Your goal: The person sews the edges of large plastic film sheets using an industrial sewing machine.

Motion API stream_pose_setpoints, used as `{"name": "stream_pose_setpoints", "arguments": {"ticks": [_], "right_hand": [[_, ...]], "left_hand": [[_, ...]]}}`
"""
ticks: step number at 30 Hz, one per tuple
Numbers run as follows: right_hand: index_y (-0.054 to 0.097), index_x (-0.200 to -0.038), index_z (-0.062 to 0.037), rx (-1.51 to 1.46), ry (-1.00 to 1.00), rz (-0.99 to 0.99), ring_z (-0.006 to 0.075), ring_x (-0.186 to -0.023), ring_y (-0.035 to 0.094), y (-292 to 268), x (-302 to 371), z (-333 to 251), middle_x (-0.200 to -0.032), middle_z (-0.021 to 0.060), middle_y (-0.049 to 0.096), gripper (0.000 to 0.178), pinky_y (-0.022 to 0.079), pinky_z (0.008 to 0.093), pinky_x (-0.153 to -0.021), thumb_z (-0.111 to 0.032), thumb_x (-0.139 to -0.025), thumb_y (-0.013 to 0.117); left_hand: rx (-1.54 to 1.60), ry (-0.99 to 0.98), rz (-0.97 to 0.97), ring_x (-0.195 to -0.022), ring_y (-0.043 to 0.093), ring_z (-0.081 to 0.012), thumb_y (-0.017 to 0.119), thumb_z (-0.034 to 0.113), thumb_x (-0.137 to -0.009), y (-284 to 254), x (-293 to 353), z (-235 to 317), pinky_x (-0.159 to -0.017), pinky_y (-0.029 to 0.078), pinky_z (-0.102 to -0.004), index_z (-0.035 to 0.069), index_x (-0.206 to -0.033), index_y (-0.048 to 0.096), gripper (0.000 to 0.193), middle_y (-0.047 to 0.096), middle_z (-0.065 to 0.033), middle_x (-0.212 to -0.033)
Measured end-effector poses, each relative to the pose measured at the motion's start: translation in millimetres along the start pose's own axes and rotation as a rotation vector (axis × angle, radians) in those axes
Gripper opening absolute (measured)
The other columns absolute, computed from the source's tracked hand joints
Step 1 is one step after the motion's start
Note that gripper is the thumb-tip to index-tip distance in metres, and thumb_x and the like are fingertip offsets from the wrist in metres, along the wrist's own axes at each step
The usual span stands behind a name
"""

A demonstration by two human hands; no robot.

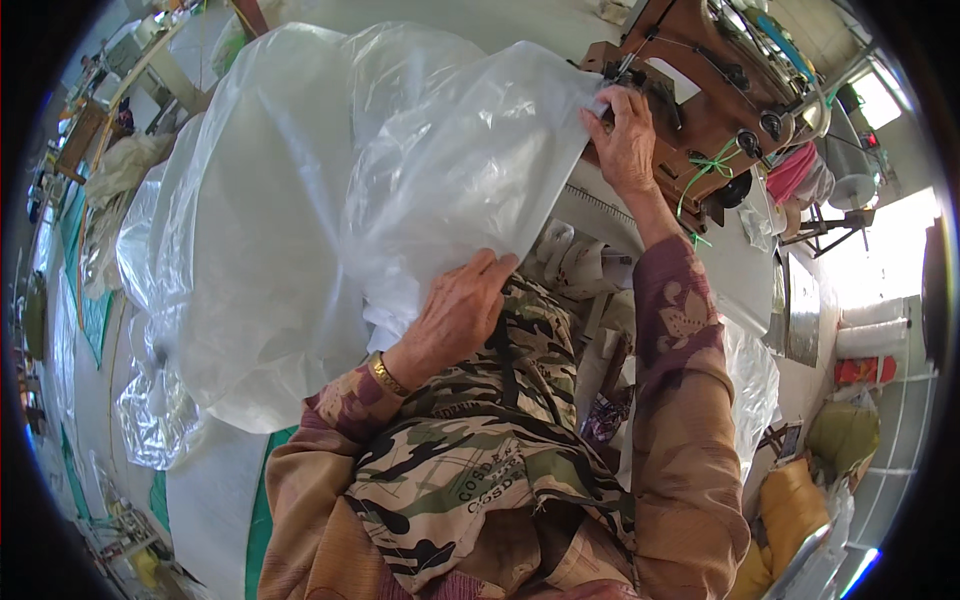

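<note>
A large translucent white plastic sheet (440,150) billows across the table in front of me and drapes down toward my lap. My left hand (455,310), with a gold watch at the wrist, is closed on its near edge. Further up along the same edge, my right hand (626,140) pinches the sheet's far corner close to the needle area of a brown sewing machine (690,45). Between my two hands the edge runs fairly straight. The needle and presser foot are mostly hidden by my fingers and the machine's parts.
Green string (712,162) is tied on the sewing machine. Loose white rolled material (575,258) lies below the machine bed. A camouflage apron (450,450) covers my lap. Bundled plastic (160,420) hangs at the left, and a yellow-orange bundle (793,505) sits at the lower right.
</note>
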State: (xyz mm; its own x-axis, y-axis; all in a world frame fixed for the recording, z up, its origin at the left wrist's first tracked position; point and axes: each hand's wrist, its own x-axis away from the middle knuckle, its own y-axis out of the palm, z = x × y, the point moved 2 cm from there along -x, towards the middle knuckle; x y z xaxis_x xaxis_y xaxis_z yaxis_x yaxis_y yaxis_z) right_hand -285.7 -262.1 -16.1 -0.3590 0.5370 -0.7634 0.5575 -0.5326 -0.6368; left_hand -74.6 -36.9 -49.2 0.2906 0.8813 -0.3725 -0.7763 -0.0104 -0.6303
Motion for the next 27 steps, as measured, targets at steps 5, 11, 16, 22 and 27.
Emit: {"name": "stream_pose_setpoints", "arguments": {"ticks": [5, 11, 16, 22, 27], "right_hand": [[0.064, -0.112, -0.0062, 0.031, 0.036, 0.008, 0.0307, -0.112, 0.057, -8.5, 5.6, -0.9, -0.119, 0.0096, 0.064, 0.032, 0.042, 0.0412, -0.098, -0.025, -0.086, 0.07], [0.054, -0.132, -0.0084, 0.172, 0.035, -0.094, 0.0301, -0.139, 0.038, -9.4, 24.3, -19.1, -0.143, 0.0107, 0.049, 0.046, 0.024, 0.0533, -0.115, -0.028, -0.091, 0.063], [0.056, -0.131, -0.0086, 0.21, 0.076, -0.24, 0.0321, -0.13, 0.048, -19.9, 52.6, -69.5, -0.14, 0.0119, 0.052, 0.049, 0.02, 0.0564, -0.115, -0.035, -0.091, 0.064], [0.064, -0.119, -0.0101, 0.19, 0.258, -0.788, 0.028, -0.111, 0.06, -80.5, -1.9, -108.8, -0.103, 0.009, 0.071, 0.042, 0.023, 0.0535, -0.112, -0.037, -0.087, 0.069], [0.052, -0.132, -0.0116, 0.616, -0.159, 0.388, 0.0324, -0.115, 0.049, -110.3, -110.0, -54.2, -0.123, 0.0105, 0.057, 0.053, 0.031, 0.0524, -0.098, -0.029, -0.085, 0.071]], "left_hand": [[0.113, 0.078, -0.07, -0.079, 0.059, -0.0435, 0.056, -0.004, -0.078, 23.7, -12.8, 9.6, -0.069, 0.048, -0.0489, -0.003, -0.118, 0.058, 0.04, 0.059, -0.0216, -0.095], [0.073, 0.097, -0.111, -0.074, 0.059, -0.0428, 0.057, -0.003, -0.076, 30.5, -16.1, -4.6, -0.064, 0.049, -0.048, -0.003, -0.112, 0.06, 0.036, 0.06, -0.0202, -0.091], [-0.035, 0.094, -0.069, -0.074, 0.06, -0.0421, 0.057, -0.002, -0.077, 33.4, -15.4, -15.0, -0.063, 0.05, -0.0475, -0.003, -0.112, 0.061, 0.035, 0.059, -0.019, -0.088], [-0.05, 0.12, -0.082, -0.077, 0.063, -0.0373, 0.058, 0.004, -0.082, 40.9, -9.3, -20.5, -0.066, 0.051, -0.0458, -0.001, -0.116, 0.058, 0.035, 0.059, -0.016, -0.092], [-0.063, 0.125, -0.113, -0.077, 0.063, -0.0365, 0.058, 0.004, -0.083, 41.7, -9.2, -18.7, -0.066, 0.051, -0.0449, 0.001, -0.119, 0.058, 0.037, 0.06, -0.0156, -0.093]]}}
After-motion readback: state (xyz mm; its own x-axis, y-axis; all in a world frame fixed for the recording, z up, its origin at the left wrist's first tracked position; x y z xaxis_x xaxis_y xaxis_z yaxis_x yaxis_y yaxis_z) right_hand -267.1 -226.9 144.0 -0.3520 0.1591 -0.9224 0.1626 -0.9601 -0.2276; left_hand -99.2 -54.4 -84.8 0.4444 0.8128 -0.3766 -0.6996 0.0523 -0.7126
